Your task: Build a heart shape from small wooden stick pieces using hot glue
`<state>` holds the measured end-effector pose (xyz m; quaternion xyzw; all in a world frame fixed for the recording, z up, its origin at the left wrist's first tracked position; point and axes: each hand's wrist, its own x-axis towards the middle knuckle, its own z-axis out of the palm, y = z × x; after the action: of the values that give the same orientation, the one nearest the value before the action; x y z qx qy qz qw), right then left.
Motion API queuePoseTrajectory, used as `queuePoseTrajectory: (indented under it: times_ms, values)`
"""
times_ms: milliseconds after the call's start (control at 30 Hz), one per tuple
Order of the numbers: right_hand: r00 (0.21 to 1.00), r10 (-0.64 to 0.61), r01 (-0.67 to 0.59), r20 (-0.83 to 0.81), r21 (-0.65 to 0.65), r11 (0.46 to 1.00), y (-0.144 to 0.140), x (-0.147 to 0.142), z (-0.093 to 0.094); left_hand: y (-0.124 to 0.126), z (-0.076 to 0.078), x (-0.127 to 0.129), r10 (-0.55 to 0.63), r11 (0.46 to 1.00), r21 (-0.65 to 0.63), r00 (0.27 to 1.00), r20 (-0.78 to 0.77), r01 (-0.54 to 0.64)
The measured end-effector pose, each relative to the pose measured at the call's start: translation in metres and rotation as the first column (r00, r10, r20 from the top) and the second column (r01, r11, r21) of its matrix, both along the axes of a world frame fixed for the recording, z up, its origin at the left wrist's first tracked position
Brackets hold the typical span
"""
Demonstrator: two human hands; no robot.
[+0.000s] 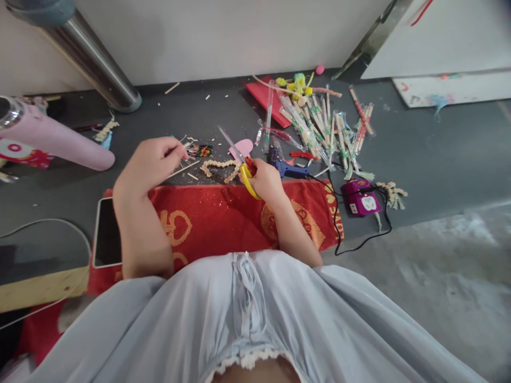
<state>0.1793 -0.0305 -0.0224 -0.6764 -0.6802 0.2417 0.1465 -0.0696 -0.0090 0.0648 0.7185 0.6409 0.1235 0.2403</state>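
Note:
My right hand [266, 180] is closed around the yellow handles of a pair of scissors [248, 181]. Their metal blades point up and to the left, over a pink paper heart [242, 149]. My left hand [159, 159] has its thumb and fingers pinched together at the table's left middle; whatever sits in the pinch is too small to make out. Just beyond its fingertips lie thin sticks and a small dark patterned piece [204, 151]. Between my hands rests a heart-shaped outline built of short pale stick pieces [219, 165].
A blue glue gun [293, 170] lies right of my right hand, its black cord running to a purple power socket [360, 197]. Wrapped chopsticks [319, 125] are piled behind it. A red towel [215, 213] covers the front edge; a pink bottle [59, 135] and tablet [107, 234] are left.

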Motion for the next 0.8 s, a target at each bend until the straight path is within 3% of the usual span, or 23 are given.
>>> queuePoseTrajectory:
  times_ms: [100, 200, 433, 667, 733, 800]
  values:
    - [0.979, 0.144, -0.141, 0.144, -0.032, 0.99, -0.004, -0.009, 0.006, -0.003, 0.003, -0.013, 0.093, 0.992, 0.08, 0.996, 0.003, -0.093]
    - [0.942, 0.27, -0.266, 0.199, -0.049, 0.963, -0.01, -0.02, 0.01, -0.005, 0.002, -0.015, 0.087, 0.987, 0.132, 0.996, 0.024, -0.09]
    - [0.814, 0.485, -0.474, 0.32, -0.118, 0.873, -0.028, -0.048, 0.014, 0.004, -0.008, -0.011, 0.051, 0.997, 0.058, 0.996, 0.068, -0.055]
    - [0.727, 0.567, -0.551, 0.388, -0.164, 0.818, -0.033, -0.052, 0.026, 0.02, -0.036, -0.004, -0.072, 0.997, -0.01, 0.988, 0.139, 0.074]
    - [0.747, 0.551, -0.547, 0.371, -0.127, 0.827, -0.024, -0.048, 0.033, 0.023, -0.042, 0.0, -0.118, 0.993, -0.003, 0.982, 0.149, 0.12]
    - [0.836, 0.451, -0.468, 0.312, -0.025, 0.884, -0.011, -0.045, 0.039, 0.025, -0.045, 0.003, -0.179, 0.984, 0.036, 0.97, 0.162, 0.175]
